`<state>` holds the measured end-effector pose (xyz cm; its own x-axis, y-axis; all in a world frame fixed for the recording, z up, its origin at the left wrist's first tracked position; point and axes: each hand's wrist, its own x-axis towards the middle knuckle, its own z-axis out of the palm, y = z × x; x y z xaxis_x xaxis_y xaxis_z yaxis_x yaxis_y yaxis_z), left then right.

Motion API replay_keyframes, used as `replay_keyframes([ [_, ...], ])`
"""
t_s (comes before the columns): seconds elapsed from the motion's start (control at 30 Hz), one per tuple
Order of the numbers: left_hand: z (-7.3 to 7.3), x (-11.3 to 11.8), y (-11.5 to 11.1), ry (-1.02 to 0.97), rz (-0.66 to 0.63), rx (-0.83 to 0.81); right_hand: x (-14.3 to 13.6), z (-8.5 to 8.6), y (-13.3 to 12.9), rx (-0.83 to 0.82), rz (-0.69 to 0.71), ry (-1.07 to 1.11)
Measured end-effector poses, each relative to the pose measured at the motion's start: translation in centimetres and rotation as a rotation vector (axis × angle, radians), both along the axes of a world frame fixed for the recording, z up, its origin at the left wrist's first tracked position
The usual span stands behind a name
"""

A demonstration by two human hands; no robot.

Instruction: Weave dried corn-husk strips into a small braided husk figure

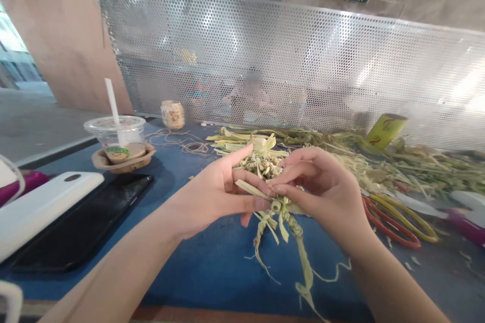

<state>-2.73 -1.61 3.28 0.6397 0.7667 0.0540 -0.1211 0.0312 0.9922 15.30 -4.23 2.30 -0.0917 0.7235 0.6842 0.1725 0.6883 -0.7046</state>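
A woven piece of pale green dried plant strips (276, 206) is held between both hands above the blue table (227, 257). My left hand (222, 186) pinches its left side between thumb and fingers, with the index finger stretched outward. From the right, my right hand (322, 192) pinches a strip close to the left fingertips. Braided ends and thin loose fibres hang below the fingers toward the table. Part of the woven piece is hidden behind the fingers. Beyond the hands lies a pile of long leaf strips (231, 139).
Left of me are a black phone (83, 227), a white power bank (49, 202) and a lidded cup (117, 133) in a cardboard holder. String (193, 146) and a roll of twine (173, 114) lie behind. Scissors with red and yellow handles (397, 222) rest at right. A perforated metal screen (265, 60) stands behind.
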Motion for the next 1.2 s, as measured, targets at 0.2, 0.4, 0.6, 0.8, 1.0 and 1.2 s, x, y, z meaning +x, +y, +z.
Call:
replay_keyframes([
  [0.2, 0.1, 0.1, 0.1, -0.048, -0.045, -0.021, 0.2, -0.2, -0.3, 0.175, -0.051, -0.104],
  [0.4, 0.3, 0.0, -0.1, -0.068, -0.071, -0.109, 1.0, 0.3, -0.6, 0.558, -0.097, -0.465],
  [0.6, 0.1, -0.1, 0.1, -0.075, -0.083, -0.118, 1.4, 0.1, -1.1, 0.838, -0.186, -0.627],
  [0.8, 0.1, 0.2, 0.2, -0.011, -0.022, -0.071, 1.6, 0.6, -1.1, 0.841, -0.123, -0.738],
  [1.0, 0.6, 0.2, -0.5, 0.076, 0.098, 0.036, 1.4, 0.1, -0.9, 0.624, -0.159, -0.63],
  [1.2, 0.5, 0.8, -0.9, 0.156, 0.327, 0.206, -0.2, -0.8, -0.5, 0.323, -0.289, -0.414],
])
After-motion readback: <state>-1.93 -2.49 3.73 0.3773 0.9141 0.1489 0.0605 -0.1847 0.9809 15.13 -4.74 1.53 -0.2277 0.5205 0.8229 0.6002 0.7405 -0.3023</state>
